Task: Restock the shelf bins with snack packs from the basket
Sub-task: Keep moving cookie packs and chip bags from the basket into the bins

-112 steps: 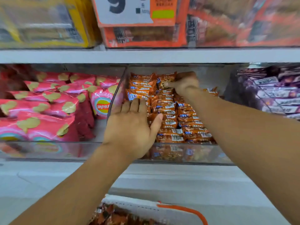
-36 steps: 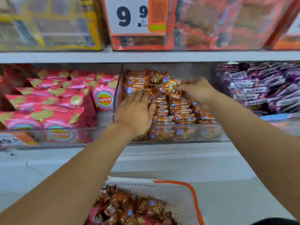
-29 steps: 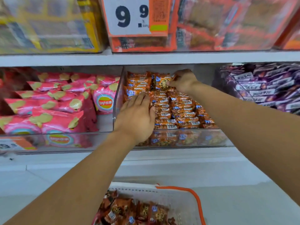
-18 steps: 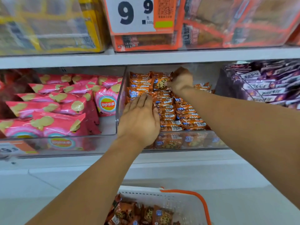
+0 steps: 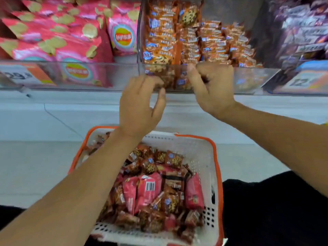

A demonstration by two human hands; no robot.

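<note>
Snack packs (image 5: 156, 185): lying heaped in the basket, small orange-brown cookie packs mixed with a few larger pink ones; more orange packs are standing in rows in the middle bin.
Basket (image 5: 211, 157): white mesh with an orange rim, sitting low in front of the person, under both forearms.
Middle bin (image 5: 248, 80): clear plastic, on the shelf; its left and centre rows are looking full, while the back right corner is showing bare wall.
Left hand (image 5: 140, 105): hovering just before the bin's front wall, fingers loosely bent and spread, holding nothing.
Right hand (image 5: 213, 86): hanging at the bin's front edge, fingers curling inward; nothing is showing in it, though motion blur is making this uncertain.
Handling, judged: each pack is probably light, soft-walled and crinkly, with a slick film that may be sliding against its neighbours; the cookies inside are likely crushing under a hard squeeze.
Where to hold, judged: pinching across the flat faces or by a crimped end seam is suiting one pack; a loose scoop is suiting several.
Neighbouring bins: pink chip bags (image 5: 58, 38) are filling the left one, purple packs (image 5: 301, 29) the right.
</note>
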